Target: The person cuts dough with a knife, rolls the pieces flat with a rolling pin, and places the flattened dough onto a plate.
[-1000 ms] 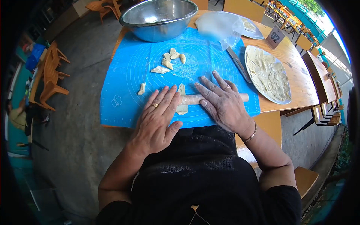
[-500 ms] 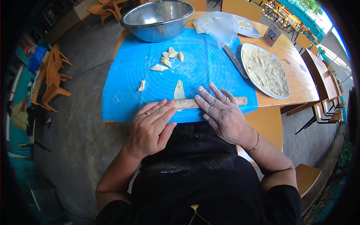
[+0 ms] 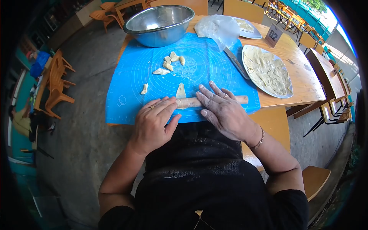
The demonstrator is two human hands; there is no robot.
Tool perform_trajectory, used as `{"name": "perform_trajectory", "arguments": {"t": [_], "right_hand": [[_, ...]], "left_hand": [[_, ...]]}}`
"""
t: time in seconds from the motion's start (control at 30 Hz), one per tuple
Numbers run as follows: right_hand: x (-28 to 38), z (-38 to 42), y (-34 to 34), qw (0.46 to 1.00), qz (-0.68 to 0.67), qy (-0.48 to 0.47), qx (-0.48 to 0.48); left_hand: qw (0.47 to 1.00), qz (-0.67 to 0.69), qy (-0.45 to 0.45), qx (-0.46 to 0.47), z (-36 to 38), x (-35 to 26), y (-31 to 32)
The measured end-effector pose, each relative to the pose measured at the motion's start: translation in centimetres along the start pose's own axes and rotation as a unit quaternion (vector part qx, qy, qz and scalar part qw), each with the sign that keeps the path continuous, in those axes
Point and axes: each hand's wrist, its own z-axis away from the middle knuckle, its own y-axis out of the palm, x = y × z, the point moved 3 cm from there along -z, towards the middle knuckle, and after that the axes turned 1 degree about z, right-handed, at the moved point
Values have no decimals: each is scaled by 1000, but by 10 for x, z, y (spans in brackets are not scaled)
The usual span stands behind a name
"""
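Observation:
A wooden rolling pin (image 3: 190, 102) lies crosswise near the front edge of the blue baking mat (image 3: 126, 86). Under it is a thin flattened strip of dough (image 3: 181, 91), its pointed end showing beyond the pin. My left hand (image 3: 155, 122) rests on the pin's left end, fingers stretched out. Farther right, my right hand (image 3: 226, 111), dusted with flour, presses on the pin with its fingers spread. Several small dough pieces (image 3: 168, 66) sit on the mat beyond the strip, and a single dough piece (image 3: 144, 89) lies apart to the left.
A metal bowl (image 3: 161, 36) stands at the back left. A knife (image 3: 236, 63) lies beside a plate of flattened dough sheets (image 3: 267, 71) on the right. Behind are a plastic bag (image 3: 218, 28), another plate (image 3: 251, 34) and a number sign (image 3: 273, 35). Orange chairs (image 3: 57, 84) stand left.
The rolling pin has rolled slightly away from my body over the dough strip, with both hands moving along on it. The view has shifted a little.

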Motion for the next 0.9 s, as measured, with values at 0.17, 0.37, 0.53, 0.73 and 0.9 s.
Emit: {"name": "perform_trajectory", "arguments": {"t": [0.17,0.37,0.53,0.73,0.9], "right_hand": [[-20,-21,10,999,3,39,4],[-19,-20,12,999,14,7,-47],[0,-2,7,998,11,-8,-56],[0,7,12,993,40,-41,-101],[2,6,5,989,-38,-46,-135]], "left_hand": [[999,1,-44,2,-18,18,15],[998,21,-60,5,-17,18,12],[968,131,-189,96,-28,29,-4],[987,1,-106,118,-54,56,31],[966,34,-169,192,-67,51,37]]}}
